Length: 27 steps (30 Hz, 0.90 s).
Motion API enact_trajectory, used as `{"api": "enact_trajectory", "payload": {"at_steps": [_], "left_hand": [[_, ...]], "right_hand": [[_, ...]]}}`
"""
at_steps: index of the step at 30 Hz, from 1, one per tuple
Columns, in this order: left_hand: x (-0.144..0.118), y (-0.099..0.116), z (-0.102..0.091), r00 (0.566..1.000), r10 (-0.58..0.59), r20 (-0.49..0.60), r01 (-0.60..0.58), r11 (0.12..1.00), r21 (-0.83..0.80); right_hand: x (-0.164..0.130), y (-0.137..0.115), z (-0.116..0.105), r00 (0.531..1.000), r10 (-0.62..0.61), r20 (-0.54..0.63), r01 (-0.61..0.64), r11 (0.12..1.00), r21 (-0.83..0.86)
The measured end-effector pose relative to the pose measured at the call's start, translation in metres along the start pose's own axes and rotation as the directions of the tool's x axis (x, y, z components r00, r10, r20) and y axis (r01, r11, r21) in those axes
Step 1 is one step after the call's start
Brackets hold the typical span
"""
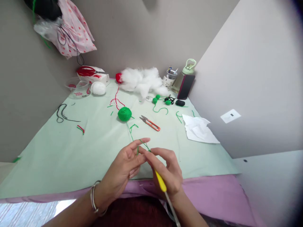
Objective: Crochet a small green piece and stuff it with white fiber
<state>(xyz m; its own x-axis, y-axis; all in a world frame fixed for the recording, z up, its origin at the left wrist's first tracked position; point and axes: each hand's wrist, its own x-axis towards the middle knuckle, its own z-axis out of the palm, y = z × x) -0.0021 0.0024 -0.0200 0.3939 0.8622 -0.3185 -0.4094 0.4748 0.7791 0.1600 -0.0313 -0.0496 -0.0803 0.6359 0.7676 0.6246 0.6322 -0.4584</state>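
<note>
My left hand (126, 162) is closed on green yarn (131, 135), its index finger stretched out with the strand passing over it. The strand runs back to a green yarn ball (124, 114) on the table. In my right hand (167, 168) is a crochet hook (160, 181) with a yellow grip and a metal shaft that points down toward my body. The hook's tip meets the yarn between both hands, where the fingertips are close together. Any small stitches there are too fine to make out. Orange thread snips (150, 123) lie just beyond my hands.
White stuffing (143, 82) is heaped at the back beside a red yarn ball (118, 78). A phone (186, 87) leans on a bottle (179, 78). Crumpled white paper (200, 129) lies right; a white yarn ball (98, 88) and plastic tub (79, 90) stand left. Yarn scraps are scattered about.
</note>
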Motion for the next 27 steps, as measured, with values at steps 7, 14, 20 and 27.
{"api": "enact_trajectory", "payload": {"at_steps": [7, 14, 20, 27], "left_hand": [[0.001, 0.007, -0.003, 0.997, -0.010, 0.075, 0.018, 0.995, -0.100], [-0.001, -0.002, 0.003, 0.996, 0.090, 0.001, -0.090, 0.995, 0.050], [0.004, 0.004, -0.004, 0.992, -0.068, 0.108, 0.087, 0.980, -0.179], [0.004, 0.001, -0.005, 0.994, 0.009, 0.108, 0.007, 0.990, -0.139]], "right_hand": [[0.013, -0.004, -0.004, 0.897, 0.441, -0.019, -0.371, 0.777, 0.509], [0.007, -0.005, 0.002, 0.969, 0.249, -0.013, -0.238, 0.940, 0.246], [0.007, -0.001, -0.003, 0.964, 0.261, -0.051, -0.241, 0.938, 0.248], [0.017, 0.001, -0.001, 0.847, 0.526, 0.074, -0.462, 0.662, 0.590]]}}
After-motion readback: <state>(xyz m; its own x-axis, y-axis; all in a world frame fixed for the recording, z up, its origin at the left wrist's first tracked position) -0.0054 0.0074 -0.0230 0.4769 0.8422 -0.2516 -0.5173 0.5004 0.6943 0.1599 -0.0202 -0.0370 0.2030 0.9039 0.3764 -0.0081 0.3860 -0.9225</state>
